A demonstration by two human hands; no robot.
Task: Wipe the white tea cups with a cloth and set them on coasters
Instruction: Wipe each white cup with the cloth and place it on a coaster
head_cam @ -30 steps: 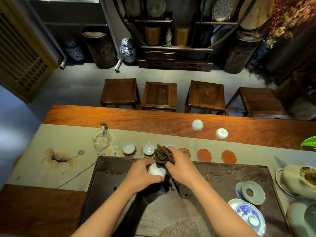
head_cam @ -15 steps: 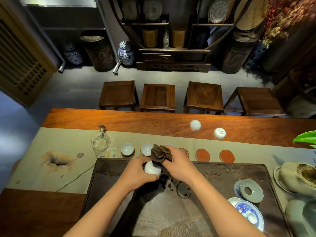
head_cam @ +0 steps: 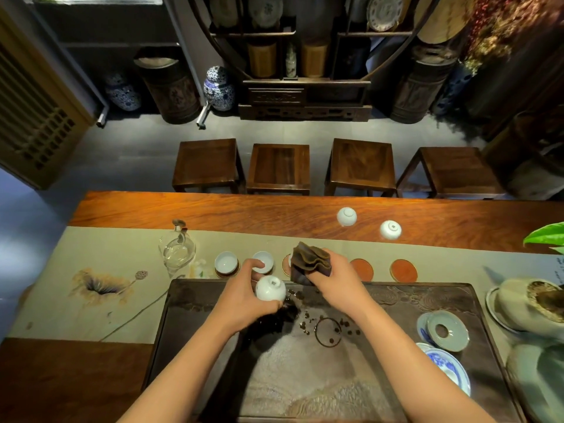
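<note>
The left hand holds the white cup upside down over the tray's far edge, so the right hand gripping the cloth should rub gently all round.

A dim, warm-toned room seen through a wide-angle lens that bends the edges. Overhead light glares on the far wooden table. The shelves behind sit in shadow, and the right edge blurs.
</note>
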